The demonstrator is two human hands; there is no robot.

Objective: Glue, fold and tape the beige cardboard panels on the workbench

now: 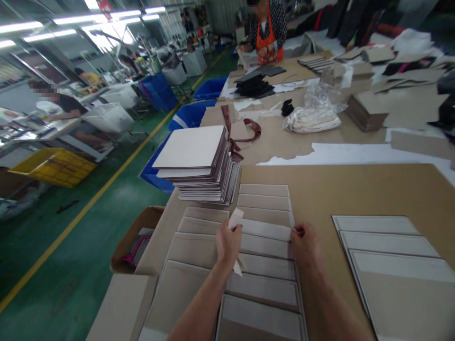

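Several flat grey-beige panels point(261, 291) with thin dark edges overlap in a column in front of me. My left hand point(228, 244) is closed around pale strips point(236, 218), whose ends stick out above and below the fingers. Across one panel lies a whitish strip point(265, 229), stretched between both hands. At its right end, my right hand point(306, 244) pinches the edge with thumb and finger; the fingertips are partly hidden. A second column of overlapped panels point(192, 246) runs under and left of my left forearm.
A tall stack of panels point(194, 147) stands beyond the left hand. More overlapped panels point(398, 274) lie at the right. A cardboard box point(119, 251) sits beside the table's left edge. A brown strap point(252, 132) and plastic bag point(314, 113) lie farther back. A co-worker point(268, 33) stands at the far end.
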